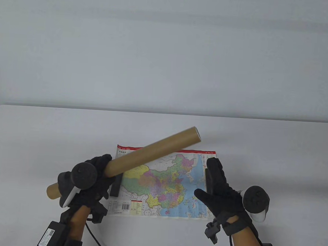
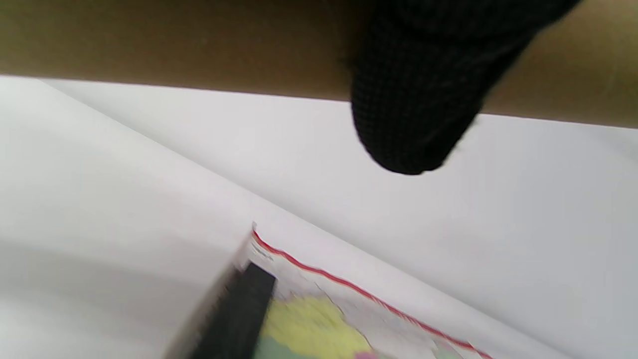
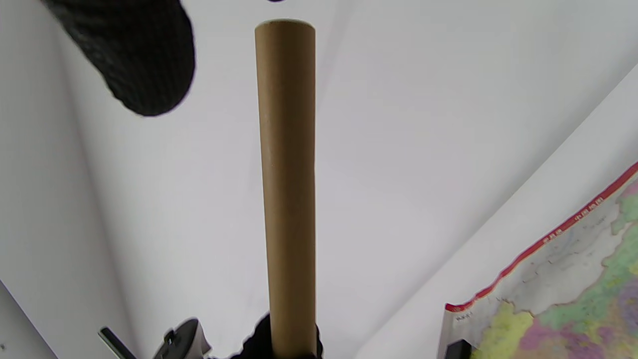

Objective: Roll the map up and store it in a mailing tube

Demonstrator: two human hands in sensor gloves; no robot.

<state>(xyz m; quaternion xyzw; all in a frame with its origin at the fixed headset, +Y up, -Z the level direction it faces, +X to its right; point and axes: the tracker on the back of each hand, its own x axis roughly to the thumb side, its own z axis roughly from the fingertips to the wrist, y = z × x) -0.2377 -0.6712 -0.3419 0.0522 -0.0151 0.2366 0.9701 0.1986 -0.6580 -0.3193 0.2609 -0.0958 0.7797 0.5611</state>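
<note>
A colourful map [image 1: 163, 184] lies flat on the white table [image 1: 41, 137]. My left hand [image 1: 101, 167] grips a long brown cardboard mailing tube [image 1: 151, 152] near its lower end and holds it slanted above the map's left part, its far end up and to the right. In the left wrist view the tube [image 2: 174, 45] crosses the top with a fingertip [image 2: 413, 114] curled over it. My right hand [image 1: 215, 184] is open with straight fingers and spread thumb over the map's right edge; whether it touches the paper I cannot tell. The right wrist view shows the tube [image 3: 289, 174] upright and the map [image 3: 573, 279].
A black bar [image 1: 116, 184] lies along the map's left edge, also visible as the bar [image 2: 234, 319]. Another dark strip [image 1: 206, 172] sits by the right edge beside my fingers. The table's back edge [image 1: 164, 114] meets a pale wall. Cables [image 1: 98, 241] trail from both wrists.
</note>
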